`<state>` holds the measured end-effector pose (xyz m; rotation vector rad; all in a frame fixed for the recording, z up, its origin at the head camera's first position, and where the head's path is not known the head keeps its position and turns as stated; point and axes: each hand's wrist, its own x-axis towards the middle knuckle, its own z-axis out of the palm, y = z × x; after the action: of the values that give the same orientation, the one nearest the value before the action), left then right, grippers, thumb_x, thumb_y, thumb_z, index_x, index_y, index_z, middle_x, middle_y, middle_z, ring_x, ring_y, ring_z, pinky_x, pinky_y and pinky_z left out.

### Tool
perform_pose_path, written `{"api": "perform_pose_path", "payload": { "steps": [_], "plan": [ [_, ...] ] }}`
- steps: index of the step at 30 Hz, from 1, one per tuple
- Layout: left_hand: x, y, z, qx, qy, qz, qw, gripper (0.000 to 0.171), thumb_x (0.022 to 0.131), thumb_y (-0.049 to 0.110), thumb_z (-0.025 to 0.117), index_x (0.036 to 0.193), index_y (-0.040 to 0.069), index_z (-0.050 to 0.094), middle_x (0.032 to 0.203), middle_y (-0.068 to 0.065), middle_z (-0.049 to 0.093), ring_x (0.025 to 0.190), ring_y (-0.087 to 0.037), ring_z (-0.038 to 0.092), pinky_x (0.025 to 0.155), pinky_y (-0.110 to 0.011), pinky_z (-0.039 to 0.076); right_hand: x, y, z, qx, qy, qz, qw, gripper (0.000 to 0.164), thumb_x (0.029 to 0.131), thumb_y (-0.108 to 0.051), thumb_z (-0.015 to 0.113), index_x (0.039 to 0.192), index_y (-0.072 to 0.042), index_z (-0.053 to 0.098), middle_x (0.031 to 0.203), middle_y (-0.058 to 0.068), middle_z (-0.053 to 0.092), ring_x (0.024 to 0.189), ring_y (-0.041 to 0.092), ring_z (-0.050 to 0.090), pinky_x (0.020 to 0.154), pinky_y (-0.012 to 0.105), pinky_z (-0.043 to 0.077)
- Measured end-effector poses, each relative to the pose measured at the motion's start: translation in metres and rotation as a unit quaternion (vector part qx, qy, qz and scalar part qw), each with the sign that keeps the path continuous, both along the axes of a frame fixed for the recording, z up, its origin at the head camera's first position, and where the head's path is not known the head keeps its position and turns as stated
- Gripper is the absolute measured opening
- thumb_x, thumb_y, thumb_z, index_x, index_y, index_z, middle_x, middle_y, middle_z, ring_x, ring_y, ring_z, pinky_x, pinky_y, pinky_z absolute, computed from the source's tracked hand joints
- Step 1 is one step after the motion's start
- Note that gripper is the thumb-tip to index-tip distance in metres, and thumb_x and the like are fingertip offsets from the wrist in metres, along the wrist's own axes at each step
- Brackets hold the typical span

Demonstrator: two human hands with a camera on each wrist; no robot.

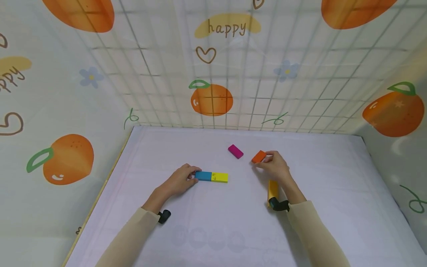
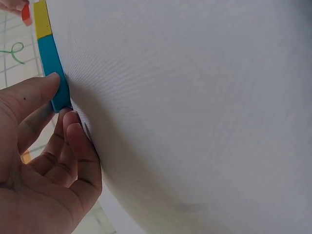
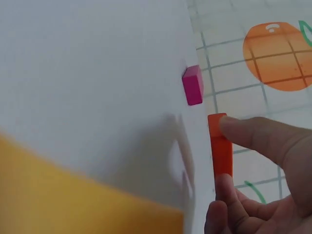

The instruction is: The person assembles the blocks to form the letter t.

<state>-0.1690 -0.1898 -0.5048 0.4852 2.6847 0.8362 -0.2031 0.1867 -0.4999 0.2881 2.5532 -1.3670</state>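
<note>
Left hand [image 1: 181,180], grip narrow, pinches the blue block [image 1: 203,176] by its left end on the desk [image 1: 333,178], and the yellow block [image 1: 221,178] sits end to end against it! Across to the right hand [image 1: 277,166], narrow grip too, holding the orange block [image 1: 258,156] up off the desk. Magenta block [image 1: 235,151] lies to its left; gold block [image 1: 273,188], near side of that hand.

1. Type of place: a small sheet-walled booth [image 1: 166,89] around a white-topped table [image 1: 217,211]; whether home, office or lab cannot be determined.
2. Behind the table: a back sheet [image 1: 243,70] crossed by grid lines, bearing printed oranges [image 1: 211,104] and the word "happy" [image 1: 227,28].
3. Left of the table: a left sheet [image 1: 20,207], similarly printed.
4. Right of the table: a right sheet [image 1: 403,159], also orange-printed.
</note>
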Motion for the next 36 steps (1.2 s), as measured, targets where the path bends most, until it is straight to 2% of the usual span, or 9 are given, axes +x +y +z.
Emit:
{"api": "perform_pose_path", "payload": {
  "steps": [2,5,14,27,36],
  "plan": [
    [0.000,0.000,0.000,0.001,0.000,0.000,1.0000,0.041,0.097,0.016,0.068,0.137,0.015,0.061,0.105,-0.002,0.054,0.092,-0.018,0.051,0.080,-0.034,0.045,0.000,-0.003,0.001,-0.005,-0.002,0.003,1.000,0.080,0.084,-0.033,0.081,0.145,-0.002,0.040,0.113,0.013,0.058,0.097,0.030,0.054,0.085,0.042,0.042],
    [0.000,0.000,0.000,0.000,0.001,-0.001,1.0000,0.041,0.097,0.016,0.068,0.137,0.016,0.061,0.104,-0.002,0.054,0.091,-0.017,0.050,0.079,-0.033,0.045,0.000,-0.007,0.004,-0.013,-0.002,0.009,1.000,0.080,0.084,-0.032,0.081,0.146,-0.002,0.040,0.114,0.014,0.058,0.097,0.030,0.054,0.081,0.038,0.045],
    [0.000,-0.001,-0.003,0.002,0.006,0.000,1.0000,0.041,0.096,0.015,0.069,0.136,0.016,0.061,0.104,0.000,0.054,0.091,-0.016,0.050,0.079,-0.033,0.045,0.001,-0.020,0.005,-0.042,0.017,0.040,0.998,0.075,0.084,-0.028,0.080,0.144,-0.004,0.042,0.117,0.014,0.057,0.100,0.031,0.054,0.085,0.040,0.047],
    [0.000,-0.002,-0.004,0.007,0.002,0.004,1.0000,0.041,0.096,0.015,0.069,0.136,0.015,0.061,0.103,0.000,0.054,0.091,-0.016,0.050,0.080,-0.033,0.045,-0.001,-0.038,0.003,-0.043,0.047,0.072,0.995,0.072,0.084,-0.028,0.082,0.141,-0.006,0.045,0.115,0.013,0.058,0.096,0.029,0.053,0.078,0.035,0.047],
    [0.001,-0.001,-0.003,0.007,0.003,0.007,0.9999,0.041,0.096,0.016,0.070,0.136,0.016,0.061,0.105,-0.001,0.055,0.092,-0.017,0.051,0.080,-0.033,0.045,-0.003,-0.055,0.003,-0.050,0.048,0.089,0.994,0.071,0.083,-0.030,0.082,0.140,-0.010,0.046,0.113,0.010,0.057,0.097,0.028,0.051,0.076,0.035,0.046]
  ]
}}
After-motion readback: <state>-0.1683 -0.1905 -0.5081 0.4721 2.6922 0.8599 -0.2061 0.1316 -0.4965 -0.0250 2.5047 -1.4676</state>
